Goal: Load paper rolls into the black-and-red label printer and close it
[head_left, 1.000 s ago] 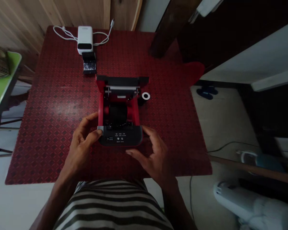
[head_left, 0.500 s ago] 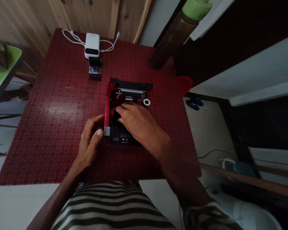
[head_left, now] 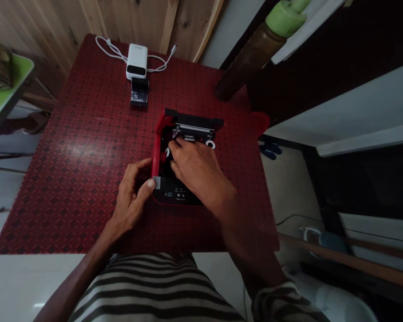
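An open red-and-black receipt printer [head_left: 174,192] stands near the middle of the red table cover, its black lid raised at the back. My left hand [head_left: 130,201] grips the printer's front left corner, with the thumb on a grey tab. My right hand [head_left: 195,167] reaches into the paper compartment, and its fingers cover most of a dark roll. A white curved edge [head_left: 168,153] shows between those fingers. Behind the printer's right side sits a small black roll with a white core [head_left: 210,144].
A white box-shaped device [head_left: 136,61] with a white cable and a black item with a printed strip [head_left: 139,92] lie at the table's far end. A brown bottle with a green top [head_left: 255,58] stands at upper right. A green surface [head_left: 3,85] is at left.
My right hand has moved from the printer's front into the compartment. The camera view has shifted, so the printer and table appear further right and turned slightly.
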Available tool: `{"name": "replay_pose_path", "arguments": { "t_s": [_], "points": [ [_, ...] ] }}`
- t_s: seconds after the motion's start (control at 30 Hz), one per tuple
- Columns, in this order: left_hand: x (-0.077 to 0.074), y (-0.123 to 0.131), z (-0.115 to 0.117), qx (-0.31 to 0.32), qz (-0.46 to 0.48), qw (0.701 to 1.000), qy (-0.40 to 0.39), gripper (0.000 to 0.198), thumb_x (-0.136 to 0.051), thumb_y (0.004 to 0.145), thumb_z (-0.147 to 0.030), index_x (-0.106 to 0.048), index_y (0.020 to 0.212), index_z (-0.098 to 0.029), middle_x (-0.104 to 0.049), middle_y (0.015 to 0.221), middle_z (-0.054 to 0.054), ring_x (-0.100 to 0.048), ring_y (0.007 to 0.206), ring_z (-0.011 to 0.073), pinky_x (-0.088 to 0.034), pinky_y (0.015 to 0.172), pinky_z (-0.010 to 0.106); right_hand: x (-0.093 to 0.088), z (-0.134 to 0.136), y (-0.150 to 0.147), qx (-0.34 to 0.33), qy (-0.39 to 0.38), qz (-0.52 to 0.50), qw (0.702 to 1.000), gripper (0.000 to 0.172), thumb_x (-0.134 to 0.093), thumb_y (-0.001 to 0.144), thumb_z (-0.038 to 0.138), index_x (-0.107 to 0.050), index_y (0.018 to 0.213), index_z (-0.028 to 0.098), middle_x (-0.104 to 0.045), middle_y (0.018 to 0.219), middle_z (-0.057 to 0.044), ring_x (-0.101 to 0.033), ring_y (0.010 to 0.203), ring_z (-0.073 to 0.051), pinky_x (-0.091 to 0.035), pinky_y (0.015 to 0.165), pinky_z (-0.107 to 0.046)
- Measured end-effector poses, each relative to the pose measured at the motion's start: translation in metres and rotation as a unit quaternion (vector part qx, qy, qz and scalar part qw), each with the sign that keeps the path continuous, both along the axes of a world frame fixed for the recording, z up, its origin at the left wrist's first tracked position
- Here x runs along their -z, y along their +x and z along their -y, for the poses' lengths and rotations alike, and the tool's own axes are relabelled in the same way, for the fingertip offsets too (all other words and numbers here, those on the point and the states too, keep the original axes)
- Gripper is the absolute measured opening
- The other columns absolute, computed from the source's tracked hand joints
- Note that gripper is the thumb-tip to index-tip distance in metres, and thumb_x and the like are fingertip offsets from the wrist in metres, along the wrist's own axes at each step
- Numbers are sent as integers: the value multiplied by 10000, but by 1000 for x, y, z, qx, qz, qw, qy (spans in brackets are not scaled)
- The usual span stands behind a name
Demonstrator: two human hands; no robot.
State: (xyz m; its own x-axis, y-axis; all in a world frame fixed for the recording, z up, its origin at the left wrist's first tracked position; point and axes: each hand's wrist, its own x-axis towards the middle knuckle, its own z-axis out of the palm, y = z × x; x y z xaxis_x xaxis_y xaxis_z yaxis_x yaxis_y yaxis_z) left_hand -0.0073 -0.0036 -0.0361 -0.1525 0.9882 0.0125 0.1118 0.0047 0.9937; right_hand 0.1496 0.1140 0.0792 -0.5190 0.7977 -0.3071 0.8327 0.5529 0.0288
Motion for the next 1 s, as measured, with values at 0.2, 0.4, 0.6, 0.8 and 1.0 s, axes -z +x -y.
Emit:
{"name": "replay_pose_path", "arguments": {
  "t_s": [0.2, 0.4, 0.6, 0.8, 1.0],
  "points": [
    [-2, 0, -2, -4, -16, 1000, 3, 667, -672, 1123, -726, -750, 1549, -218, -779, 1486, 161, -742, 1405, 380, -575, 1222, 575, -3, 14, 11, 9, 32, -72, 997, 284, -645, 1094, 59, -846, 1271, 156, -897, 1218, -183, -868, 1127, -353, -642, 893, -425],
    [-4, -2, -1, -2, -39, 999, -2, 643, -652, 1143, -707, -744, 1558, -225, -795, 1461, 147, -772, 1352, 364, -626, 1156, 535, -2, 34, 88, 53, 114, -386, 914, 183, -792, 997, 187, -831, 1160, 261, -889, 1119, -53, -829, 991, -267, -665, 921, -422],
    [-1, -4, 0, -20, -84, 996, 15, 645, -601, 1155, -707, -747, 1567, -234, -815, 1454, 137, -774, 1347, 376, -628, 1173, 542, 52, 57, 166, 301, 58, -584, 752, 300, -957, 927, 442, -870, 1193, 332, -885, 1105, -4, -823, 1002, -246, -677, 943, -431],
    [3, -7, -1, -21, -137, 990, 29, 665, -552, 1174, -698, -761, 1565, -201, -836, 1330, 130, -786, 1248, 354, -638, 1113, 518, 128, 60, 158, 357, 20, -614, 704, 368, -929, 896, 497, -855, 1200, 303, -915, 1160, -50, -867, 1064, -285, -717, 965, -463],
    [4, -6, -2, -44, -163, 985, 35, 723, -517, 1161, -766, -793, 1514, -199, -834, 1249, 122, -780, 1153, 338, -644, 1013, 466, 141, 61, 138, 299, -16, -602, 740, 303, -855, 934, 367, -895, 1231, 319, -940, 1250, -43, -883, 1159, -295, -711, 1082, -493]
  ]
}}
